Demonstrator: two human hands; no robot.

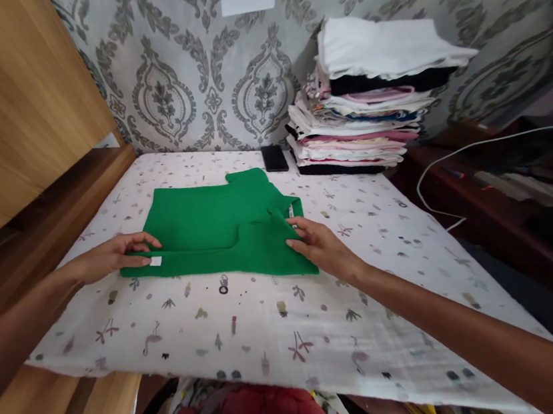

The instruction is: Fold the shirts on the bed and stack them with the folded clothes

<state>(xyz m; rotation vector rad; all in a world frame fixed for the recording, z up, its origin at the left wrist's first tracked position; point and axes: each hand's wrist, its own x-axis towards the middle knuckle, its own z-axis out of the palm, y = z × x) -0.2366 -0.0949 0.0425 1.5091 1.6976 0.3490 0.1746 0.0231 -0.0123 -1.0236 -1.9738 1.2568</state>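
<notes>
A green T-shirt (197,217) lies on the table with its near side folded over in a long strip. Its hem end points left and its collar right, where a small label shows at the neck. My left hand (121,254) pinches the folded strip at the hem corner, beside a white care tag (155,261). At the collar end, my right hand (321,245) has its thumb and fingers on the folded shoulder and sleeve. The far sleeve still sticks out toward the wall.
A tall stack of folded clothes (357,123) stands at the back right, a white piece on top. Next to it lies a black phone (275,159). The table wears a printed white cloth (212,336). A wooden cabinet (17,111) flanks the left; a white cable (475,142) hangs at right.
</notes>
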